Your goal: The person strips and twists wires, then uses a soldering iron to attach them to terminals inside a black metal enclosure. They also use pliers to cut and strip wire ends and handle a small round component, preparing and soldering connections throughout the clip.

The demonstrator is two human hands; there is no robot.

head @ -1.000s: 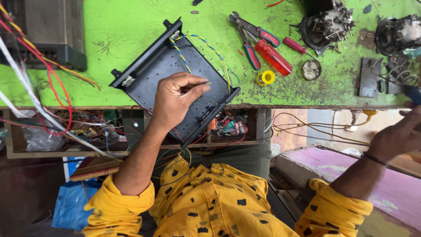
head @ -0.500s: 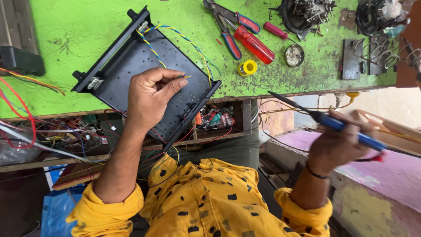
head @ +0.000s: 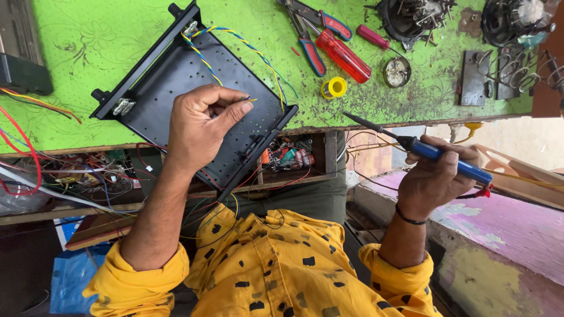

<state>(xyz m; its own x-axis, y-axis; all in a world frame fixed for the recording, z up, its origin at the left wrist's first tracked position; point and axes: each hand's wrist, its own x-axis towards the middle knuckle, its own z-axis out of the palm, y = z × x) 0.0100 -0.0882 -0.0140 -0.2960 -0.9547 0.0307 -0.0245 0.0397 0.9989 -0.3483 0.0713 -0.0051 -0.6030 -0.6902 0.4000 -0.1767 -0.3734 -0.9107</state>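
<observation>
green table (head: pixel 88 41), black chassis (head: pixel 176 76), blue soldering iron (head: pixel 449 159) (yellow-blue wires (head: pixel 235 41)).

Green bench top (head: pixel 88 41) fills upper frame, stained. On it: black perforated chassis tray (head: pixel 176 76) at centre-left overhanging the front edge, pliers (head: pixel 308 35) and red-handled screwdriver (head: pixel 343 56) upper centre, yellow tape roll (head: pixel 336 88) just below them, metal bracket (head: pixel 474 76) upper right.
</observation>
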